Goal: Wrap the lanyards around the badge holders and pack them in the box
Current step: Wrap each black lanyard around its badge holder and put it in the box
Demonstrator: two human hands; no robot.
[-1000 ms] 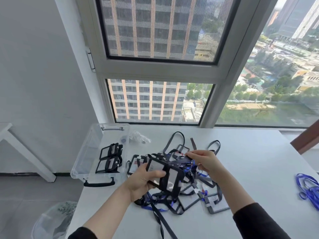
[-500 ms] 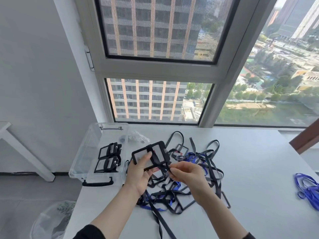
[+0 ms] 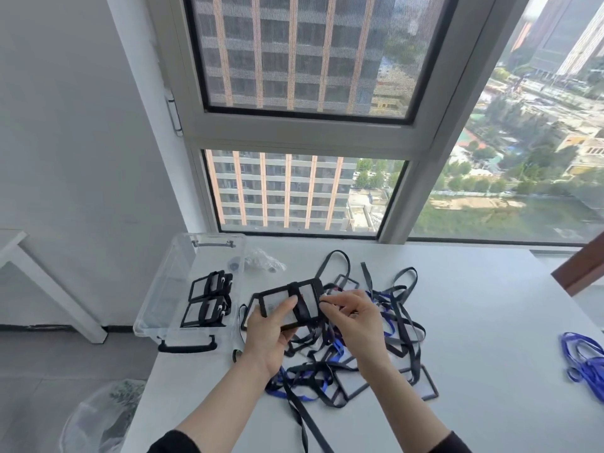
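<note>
Above white tabletop [image 3: 474,322]: black-framed clear badge holder [image 3: 277,299] gripped by left hand [image 3: 268,335], long axis 9–3; right hand [image 3: 353,322] pinching 3 o'clock end. Clear plastic box [image 3: 163,289] at 9 o'clock, nearer left hand.

An upper-floor office, it seems: beyond the fingers [image 3: 340,299] a tall metal-framed window [image 3: 294,125] looks onto tower blocks [image 3: 281,191], beneath them a plain white table [image 3: 490,322] carries a heap of lanyards [image 3: 400,317] and badge holders [image 3: 416,387], and left of them stands a clear storage box [image 3: 170,279]
</note>
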